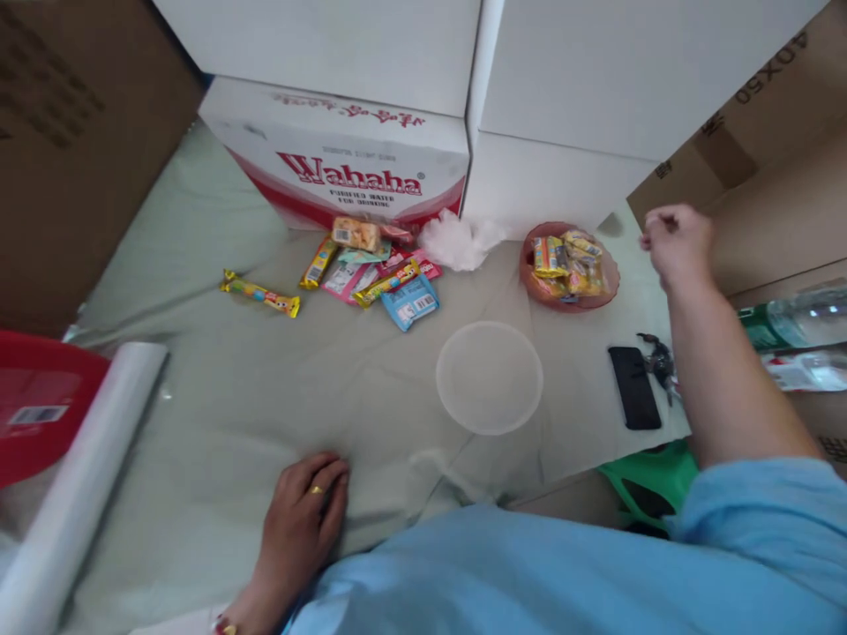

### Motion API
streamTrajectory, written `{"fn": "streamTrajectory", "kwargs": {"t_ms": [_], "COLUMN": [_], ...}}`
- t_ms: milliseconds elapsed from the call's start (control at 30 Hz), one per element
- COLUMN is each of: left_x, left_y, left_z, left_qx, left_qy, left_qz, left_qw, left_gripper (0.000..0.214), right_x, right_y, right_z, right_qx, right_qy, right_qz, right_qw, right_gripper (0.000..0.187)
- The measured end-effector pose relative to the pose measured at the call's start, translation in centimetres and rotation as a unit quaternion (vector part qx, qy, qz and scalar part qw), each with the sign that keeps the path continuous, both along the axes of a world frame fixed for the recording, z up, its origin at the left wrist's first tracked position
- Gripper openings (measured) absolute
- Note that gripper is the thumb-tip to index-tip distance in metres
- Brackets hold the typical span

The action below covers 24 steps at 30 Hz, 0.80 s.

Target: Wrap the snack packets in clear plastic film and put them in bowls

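Note:
My left hand (pixel 301 516) lies flat on the pale green cloth (pixel 251 397) near the front edge, fingers together, holding nothing. My right hand (pixel 675 242) hovers at the right, just beyond a reddish bowl (pixel 605 287) filled with yellow snack packets (pixel 569 265); its fingers are curled in, and I cannot make out anything in them. A clear round lid (pixel 490 377) lies on the cloth between the hands. A heap of loose snack packets (pixel 374 269) lies in front of a Wahaha carton (pixel 344 159).
White cartons (pixel 595 79) and brown boxes (pixel 66 141) wall in the cloth. A roll of clear film (pixel 79 476) and a red basket (pixel 40 406) sit at the left. A black phone (pixel 633 388), keys (pixel 658 362), water bottles (pixel 800 317) and a green stool (pixel 652 485) are at the right.

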<state>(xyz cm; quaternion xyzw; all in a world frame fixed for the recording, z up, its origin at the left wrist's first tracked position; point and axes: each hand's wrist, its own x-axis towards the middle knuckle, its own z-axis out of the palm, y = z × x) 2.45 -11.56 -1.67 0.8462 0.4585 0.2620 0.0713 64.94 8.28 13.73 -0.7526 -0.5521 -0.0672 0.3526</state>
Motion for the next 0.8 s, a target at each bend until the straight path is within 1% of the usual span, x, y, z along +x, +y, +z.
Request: {"fn": "streamTrajectory", "kwargs": {"t_ms": [33, 67, 100, 167, 200, 233, 267, 300, 367, 467, 533, 600, 667, 733, 800], "left_x": [0.0, 0.0, -0.1, -0.2, -0.2, -0.2, -0.2, -0.2, -0.2, -0.2, -0.3, -0.4, -0.5, -0.6, -0.6], "left_y": [0.0, 0.0, 0.1, 0.2, 0.2, 0.3, 0.3, 0.3, 0.3, 0.2, 0.0, -0.2, -0.4, -0.5, -0.6], "left_z": [-0.1, -0.2, -0.3, -0.4, -0.4, -0.5, -0.5, -0.5, -0.6, -0.8, -0.8, -0.8, -0.8, -0.7, -0.7], "left_qx": [0.0, -0.001, -0.002, -0.003, -0.004, -0.004, -0.004, -0.004, -0.006, -0.017, -0.022, -0.025, -0.025, -0.024, -0.02], "left_qy": [-0.004, -0.008, -0.013, -0.023, -0.027, -0.032, -0.035, -0.038, -0.043, -0.055, -0.061, -0.065, -0.068, -0.07, -0.069], "left_qz": [-0.001, -0.003, -0.006, -0.013, -0.016, -0.019, -0.022, -0.022, -0.02, -0.011, -0.01, -0.012, -0.014, -0.012, -0.008], "left_qw": [1.0, 1.0, 1.0, 1.0, 0.999, 0.999, 0.999, 0.999, 0.999, 0.998, 0.998, 0.998, 0.997, 0.997, 0.997], "left_gripper": [0.011, 0.011, 0.011, 0.011, 0.011, 0.011, 0.011, 0.011, 0.012, 0.013, 0.014, 0.015, 0.016, 0.016, 0.016], "right_x": [-1.9, -4.0, -6.1, -9.9, -11.4, -12.6, -13.4, -13.8, -13.7, -12.6, -11.7, -10.6, -9.5, -8.5, -8.2], "right_y": [-2.6, -5.4, -8.1, -12.9, -14.7, -16.0, -16.7, -16.9, -16.0, -12.6, -10.3, -8.5, -7.6, -7.8, -9.1], "right_z": [-0.7, -1.4, -1.9, -2.8, -3.2, -3.6, -4.0, -4.4, -5.5, -7.6, -9.1, -10.5, -11.4, -11.7, -11.0], "right_qx": [-0.019, -0.032, -0.051, -0.104, -0.127, -0.136, -0.138, -0.136, -0.12, -0.099, -0.099, -0.114, -0.127, -0.121, -0.094], "right_qy": [0.046, 0.071, 0.076, 0.052, 0.034, 0.015, -0.006, -0.025, -0.056, -0.091, -0.109, -0.122, -0.128, -0.123, -0.106], "right_qz": [0.028, 0.062, 0.1, 0.19, 0.238, 0.262, 0.271, 0.262, 0.203, 0.097, 0.052, 0.04, 0.045, 0.039, 0.013], "right_qw": [0.998, 0.995, 0.991, 0.975, 0.962, 0.955, 0.953, 0.955, 0.97, 0.986, 0.988, 0.985, 0.983, 0.984, 0.99], "right_gripper": [0.033, 0.028, 0.023, 0.02, 0.019, 0.02, 0.021, 0.023, 0.028, 0.042, 0.048, 0.043, 0.035, 0.032, 0.036]}}
